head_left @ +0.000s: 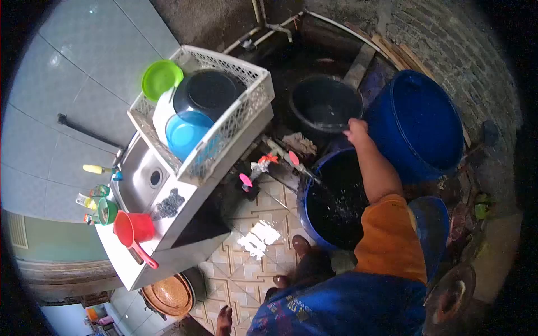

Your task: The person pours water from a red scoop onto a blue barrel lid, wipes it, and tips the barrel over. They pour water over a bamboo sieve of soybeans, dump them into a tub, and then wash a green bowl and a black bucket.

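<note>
My right hand (356, 130), below an orange sleeve, is closed on the near rim of a round black basin (325, 103). The inside of the basin is dark. Under my forearm is a blue-rimmed tub (336, 207) of dark water, its surface rippled near a tap pipe with a pink handle (293, 158). Right of my hand stands a large blue barrel (414, 126). My left hand cannot be made out for certain; a small patch of skin at the bottom edge could be a hand or a foot.
A white crate (224, 131) of bowls rests on the counter by a steel sink (144, 173). A red dipper (134, 229) sits at the counter's edge. Woven baskets (168, 294) are below. Light glares off the tiled floor (241, 274). A blue lid-like object (431, 224) lies right.
</note>
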The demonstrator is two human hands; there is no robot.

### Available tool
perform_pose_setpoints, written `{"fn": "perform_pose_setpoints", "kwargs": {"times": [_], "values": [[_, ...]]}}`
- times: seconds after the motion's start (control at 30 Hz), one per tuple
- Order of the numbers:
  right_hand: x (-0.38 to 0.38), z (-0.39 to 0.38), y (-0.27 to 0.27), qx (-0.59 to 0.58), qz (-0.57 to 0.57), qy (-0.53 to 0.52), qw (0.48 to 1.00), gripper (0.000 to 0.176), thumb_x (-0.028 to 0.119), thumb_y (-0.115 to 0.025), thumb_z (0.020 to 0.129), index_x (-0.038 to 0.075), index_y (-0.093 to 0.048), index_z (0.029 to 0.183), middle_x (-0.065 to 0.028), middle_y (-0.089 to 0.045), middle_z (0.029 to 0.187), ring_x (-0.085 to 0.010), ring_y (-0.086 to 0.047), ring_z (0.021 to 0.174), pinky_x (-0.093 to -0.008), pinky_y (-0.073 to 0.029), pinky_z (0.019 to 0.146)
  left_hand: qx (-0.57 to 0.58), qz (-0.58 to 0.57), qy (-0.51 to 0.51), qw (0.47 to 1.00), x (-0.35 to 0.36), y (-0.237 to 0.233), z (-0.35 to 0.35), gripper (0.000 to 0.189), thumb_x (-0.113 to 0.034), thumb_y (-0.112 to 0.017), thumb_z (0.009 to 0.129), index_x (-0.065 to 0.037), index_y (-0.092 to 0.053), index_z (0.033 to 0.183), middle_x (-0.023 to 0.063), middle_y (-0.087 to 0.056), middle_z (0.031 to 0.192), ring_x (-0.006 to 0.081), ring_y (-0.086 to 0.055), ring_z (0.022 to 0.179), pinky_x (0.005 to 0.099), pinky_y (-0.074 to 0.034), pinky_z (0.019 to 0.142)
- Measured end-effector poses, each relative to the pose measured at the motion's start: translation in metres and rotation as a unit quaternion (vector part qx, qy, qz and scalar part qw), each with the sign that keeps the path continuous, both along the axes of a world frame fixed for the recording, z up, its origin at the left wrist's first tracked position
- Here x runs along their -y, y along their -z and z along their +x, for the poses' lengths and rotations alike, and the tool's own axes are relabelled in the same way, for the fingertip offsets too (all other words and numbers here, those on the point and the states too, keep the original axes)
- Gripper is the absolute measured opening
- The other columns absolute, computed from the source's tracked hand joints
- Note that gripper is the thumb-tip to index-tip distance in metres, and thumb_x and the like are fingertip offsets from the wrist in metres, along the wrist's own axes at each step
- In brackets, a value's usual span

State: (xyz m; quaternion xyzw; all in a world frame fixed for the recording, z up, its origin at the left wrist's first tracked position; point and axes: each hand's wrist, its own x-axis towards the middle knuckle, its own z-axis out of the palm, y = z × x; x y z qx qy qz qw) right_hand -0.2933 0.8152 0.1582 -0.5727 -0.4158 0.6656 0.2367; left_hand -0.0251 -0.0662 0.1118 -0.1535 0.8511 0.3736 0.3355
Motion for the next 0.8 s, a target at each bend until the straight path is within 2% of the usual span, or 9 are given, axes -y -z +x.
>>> {"fn": "perform_pose_setpoints", "kwargs": {"times": [0.03,0.1,0.17,0.2,0.3,0.37,0.47,0.67,0.8], "values": [[0.006,0.005,-0.013,-0.019,0.006,0.007,1.000,0.041,-0.001,-0.055,0.079,0.003,-0.054,0.120,-0.0169,-0.053,0.118,-0.0329,-0.056,0.102,-0.0518,-0.054,0.077,0.050,0.009,-0.064,0.997,-0.021,-0.015,-0.012,0.048,-0.030,-0.059,0.094,0.001,-0.050,0.130,0.0076,-0.065,0.097,0.0147,-0.058,0.086,0.0272,-0.047,0.077],[0.022,0.024,-0.051,-0.081,0.083,0.015,0.993,0.048,-0.002,-0.053,0.076,0.007,-0.049,0.123,-0.0152,-0.054,0.111,-0.0297,-0.058,0.093,-0.0470,-0.057,0.065,-0.069,0.080,0.074,0.992,-0.011,-0.003,-0.017,0.046,-0.027,-0.058,0.095,0.001,-0.049,0.131,0.0089,-0.064,0.104,0.0156,-0.058,0.094,0.0284,-0.045,0.083],[0.032,0.057,-0.090,-0.072,0.136,0.022,0.988,0.055,0.000,-0.055,0.076,0.009,-0.040,0.128,-0.0146,-0.054,0.110,-0.0297,-0.059,0.088,-0.0445,-0.055,0.060,0.029,0.110,-0.119,0.986,-0.033,-0.006,-0.028,0.048,-0.027,-0.059,0.093,0.000,-0.049,0.132,0.0084,-0.063,0.108,0.0146,-0.056,0.098,0.0297,-0.044,0.086],[0.038,0.076,-0.111,-0.071,0.185,0.026,0.980,0.063,0.003,-0.057,0.076,0.012,-0.032,0.133,-0.0139,-0.055,0.109,-0.0297,-0.059,0.083,-0.0420,-0.054,0.055,0.007,0.089,-0.073,0.993,-0.029,0.007,-0.032,0.052,-0.030,-0.060,0.092,-0.001,-0.048,0.133,0.0068,-0.061,0.110,0.0142,-0.054,0.101,0.0290,-0.042,0.088],[0.055,0.156,-0.168,-0.034,0.237,-0.008,0.971,0.054,0.004,-0.056,0.077,0.010,-0.037,0.128,-0.0119,-0.057,0.101,-0.0234,-0.058,0.080,-0.0345,-0.048,0.043,0.075,0.080,-0.105,0.988,-0.051,-0.005,-0.038,0.054,-0.033,-0.058,0.092,-0.001,-0.047,0.135,0.0095,-0.061,0.116,0.0182,-0.055,0.106,0.0310,-0.042,0.091],[0.085,0.204,-0.204,0.049,0.282,-0.032,0.958,0.047,0.006,-0.054,0.079,0.008,-0.040,0.124,-0.0114,-0.059,0.096,-0.0215,-0.058,0.079,-0.0345,-0.049,0.051,0.102,0.084,-0.118,0.984,-0.045,0.014,-0.036,0.055,-0.033,-0.057,0.093,-0.001,-0.045,0.136,0.0135,-0.059,0.123,0.0231,-0.054,0.113,0.0334,-0.042,0.096],[0.082,0.273,-0.169,0.159,0.402,-0.063,0.900,0.034,0.007,-0.054,0.080,0.003,-0.050,0.113,-0.0139,-0.062,0.098,-0.0245,-0.059,0.086,-0.0372,-0.047,0.081,0.105,0.129,-0.149,0.975,-0.028,0.058,-0.024,0.058,-0.035,-0.058,0.092,-0.002,-0.043,0.137,0.0186,-0.054,0.131,0.0269,-0.052,0.120,0.0379,-0.042,0.099],[0.148,0.308,-0.096,0.319,0.433,-0.161,0.828,0.036,0.008,-0.059,0.080,0.000,-0.044,0.112,-0.0278,-0.060,0.098,-0.0465,-0.059,0.095,-0.0478,-0.045,0.084,0.169,0.087,-0.151,0.970,-0.045,0.041,-0.022,0.061,-0.038,-0.059,0.091,-0.003,-0.043,0.138,0.0165,-0.050,0.137,0.0293,-0.051,0.121,0.0394,-0.042,0.097],[0.161,0.301,-0.043,0.363,0.445,-0.196,0.795,0.040,0.010,-0.062,0.081,-0.004,-0.044,0.113,-0.0305,-0.055,0.109,-0.0477,-0.055,0.102,-0.0480,-0.044,0.088,0.146,0.102,-0.145,0.973,-0.026,0.050,-0.022,0.064,-0.044,-0.060,0.090,-0.010,-0.042,0.141,0.0110,-0.050,0.139,0.0357,-0.052,0.118,0.0402,-0.043,0.089]]}}
